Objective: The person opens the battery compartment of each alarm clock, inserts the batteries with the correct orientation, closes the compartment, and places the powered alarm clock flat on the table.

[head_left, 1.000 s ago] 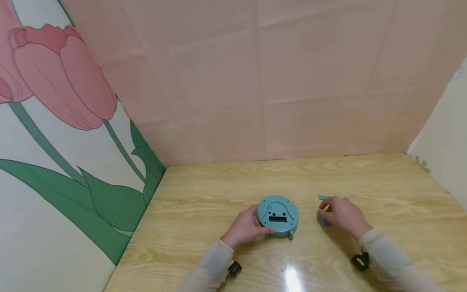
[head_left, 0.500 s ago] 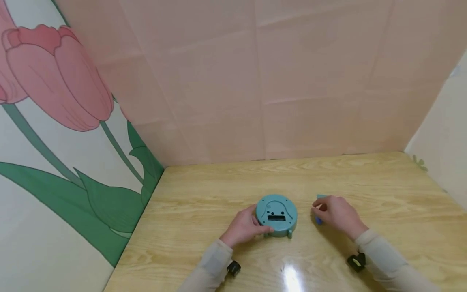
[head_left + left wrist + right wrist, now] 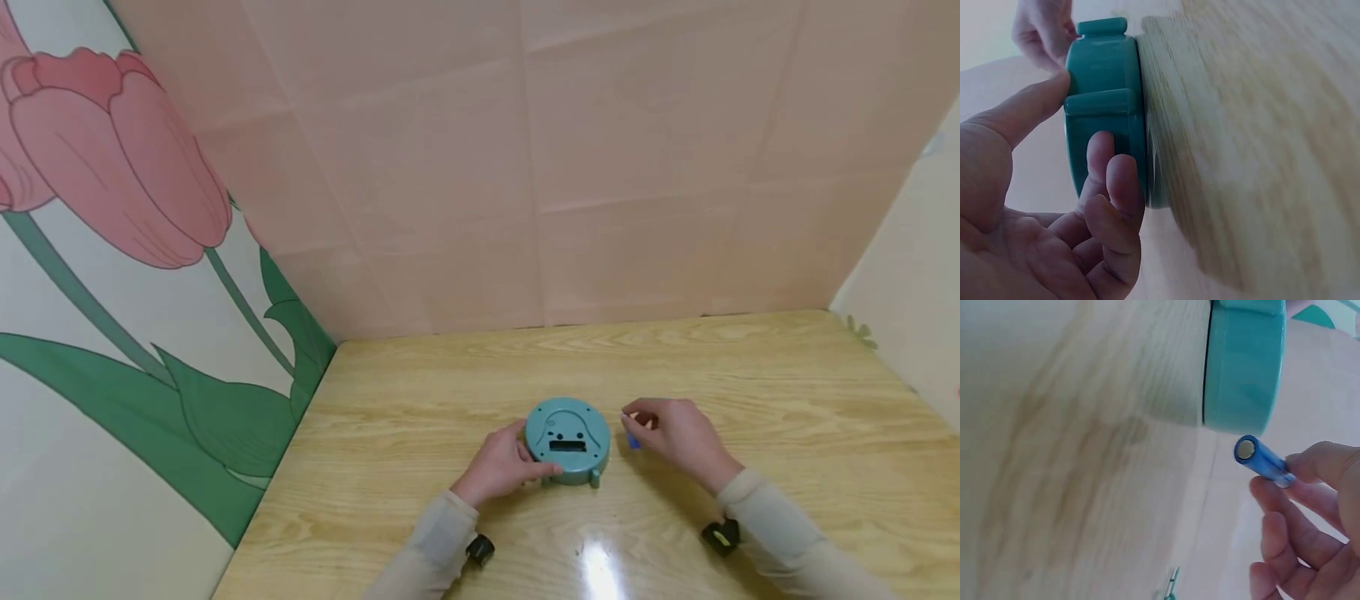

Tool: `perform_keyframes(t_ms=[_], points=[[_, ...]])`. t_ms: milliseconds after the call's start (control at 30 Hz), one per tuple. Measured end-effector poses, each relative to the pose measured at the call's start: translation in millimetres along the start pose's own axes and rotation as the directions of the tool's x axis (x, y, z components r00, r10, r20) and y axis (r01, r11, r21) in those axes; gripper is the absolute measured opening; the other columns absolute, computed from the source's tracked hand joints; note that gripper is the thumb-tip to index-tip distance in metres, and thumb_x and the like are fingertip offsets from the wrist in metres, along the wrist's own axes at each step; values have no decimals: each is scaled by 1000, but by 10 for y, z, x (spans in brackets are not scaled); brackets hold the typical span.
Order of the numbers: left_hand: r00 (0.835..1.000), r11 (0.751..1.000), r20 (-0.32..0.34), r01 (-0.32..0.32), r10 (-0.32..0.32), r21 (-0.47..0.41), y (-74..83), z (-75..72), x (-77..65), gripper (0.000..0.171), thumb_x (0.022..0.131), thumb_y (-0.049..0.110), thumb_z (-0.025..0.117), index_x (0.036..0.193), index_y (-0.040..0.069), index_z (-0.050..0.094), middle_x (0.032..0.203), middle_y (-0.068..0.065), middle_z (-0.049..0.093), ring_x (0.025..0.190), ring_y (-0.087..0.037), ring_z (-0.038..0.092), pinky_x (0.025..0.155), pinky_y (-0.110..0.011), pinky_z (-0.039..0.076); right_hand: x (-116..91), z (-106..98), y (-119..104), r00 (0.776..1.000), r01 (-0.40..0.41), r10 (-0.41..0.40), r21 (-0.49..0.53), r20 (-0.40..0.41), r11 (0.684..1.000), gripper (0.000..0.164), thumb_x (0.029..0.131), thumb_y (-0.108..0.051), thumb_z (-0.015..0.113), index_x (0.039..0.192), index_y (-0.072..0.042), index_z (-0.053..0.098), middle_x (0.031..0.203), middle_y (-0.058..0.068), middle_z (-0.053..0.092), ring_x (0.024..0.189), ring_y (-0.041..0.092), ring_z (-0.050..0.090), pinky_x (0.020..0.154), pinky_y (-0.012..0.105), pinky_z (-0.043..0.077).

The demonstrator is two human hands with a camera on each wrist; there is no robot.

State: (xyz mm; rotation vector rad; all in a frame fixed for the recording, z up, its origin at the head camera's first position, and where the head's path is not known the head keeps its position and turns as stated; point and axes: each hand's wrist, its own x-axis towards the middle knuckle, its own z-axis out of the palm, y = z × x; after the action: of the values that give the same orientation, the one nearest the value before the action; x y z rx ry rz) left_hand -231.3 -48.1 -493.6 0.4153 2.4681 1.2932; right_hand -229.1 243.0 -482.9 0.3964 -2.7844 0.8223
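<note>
A round teal clock (image 3: 567, 423) lies on the table with its back up and its dark battery slot (image 3: 567, 446) uncovered. My left hand (image 3: 497, 467) grips the clock's left and near side, the thumb on the edge of the back and fingers against the side wall by a small foot (image 3: 1100, 102). Just right of the clock, my right hand (image 3: 684, 440) pinches a blue battery (image 3: 1265, 461) between thumb and fingertips. One flat metal end of the battery faces the right wrist camera. The battery is above the table, apart from the clock.
A small thin teal piece (image 3: 1172, 587) lies on the wooden table (image 3: 420, 383), seen at the bottom of the right wrist view; my right hand hides it in the head view. A pink covered wall (image 3: 450, 208) stands behind the table, a tulip-patterned one (image 3: 127, 158) at left.
My right hand has moved left with the battery, closer to the clock. The teal piece has gone out of sight behind it in the head view. My left hand keeps its grip.
</note>
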Motion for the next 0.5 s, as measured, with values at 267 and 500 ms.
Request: perform_keyframes(t_ms=[267, 500], points=[[1000, 1000, 1, -2, 2, 0, -7, 1, 10, 92, 78, 39, 87, 150, 6, 41, 69, 1, 65, 52, -12, 58, 45, -26, 45, 12, 52, -155, 979, 141, -137, 12, -148, 990, 17, 92, -18, 73, 105, -8, 78, 82, -6, 71, 67, 5, 54, 54, 22, 45], [1000, 1000, 11, -6, 6, -17, 6, -8, 11, 85, 78, 37, 87, 147, 9, 46, 68, 0, 65, 51, -12, 56, 44, -26, 45, 36, 119, -282, 933, 277, -273, -17, -234, 961, 16, 88, -16, 78, 103, -11, 79, 87, -6, 75, 70, 4, 58, 61, 25, 48]])
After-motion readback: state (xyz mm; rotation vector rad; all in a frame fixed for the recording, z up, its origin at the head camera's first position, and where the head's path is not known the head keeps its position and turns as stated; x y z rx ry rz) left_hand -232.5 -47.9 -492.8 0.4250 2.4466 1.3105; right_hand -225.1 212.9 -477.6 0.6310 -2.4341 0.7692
